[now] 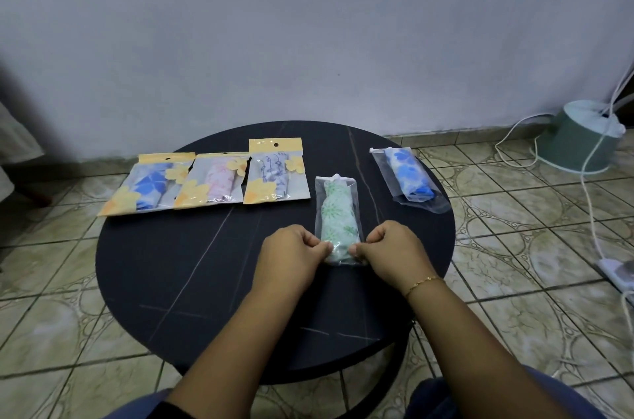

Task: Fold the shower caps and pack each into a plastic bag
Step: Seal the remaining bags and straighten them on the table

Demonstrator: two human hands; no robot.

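Both hands pinch the near end of a clear plastic bag (338,219) on the round black table (171,264).
Left hand (295,255) and right hand (394,252) each clamp a corner; a folded green-patterned shower cap (338,212) fills the bag. No writing is readable.

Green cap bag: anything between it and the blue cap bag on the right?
Head view: only bare dark tabletop between the green cap bag, pinched by both hands, and the blue cap bag.
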